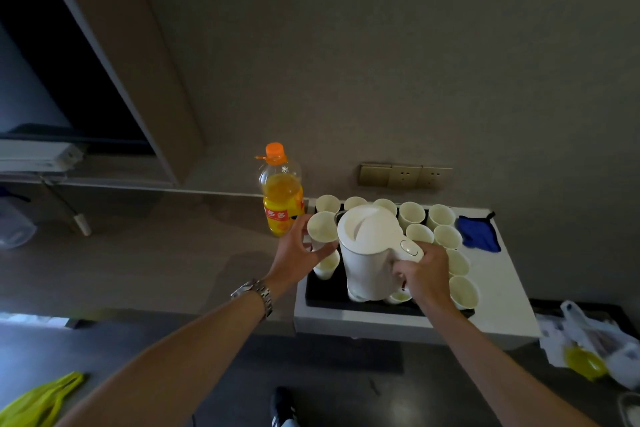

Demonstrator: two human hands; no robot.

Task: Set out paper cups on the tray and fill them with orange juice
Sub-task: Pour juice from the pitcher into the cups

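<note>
Many paper cups [411, 215] stand on the black tray [325, 291], all apparently unfilled. We find the left hand [298, 253] curled round one cup [322, 230] at the tray's left edge, and the right hand [424, 270] gripping the handle of a white kettle [370, 253] amid the cups. The juice bottle [282, 194] stands capped on the tabletop [207, 246] beside. We judge the kettle may topple crowded neighbours if swung.

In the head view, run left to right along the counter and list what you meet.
Orange juice bottle → left hand gripping a paper cup → white kettle → right hand on the kettle's handle → blue cloth → plastic bag.
</note>
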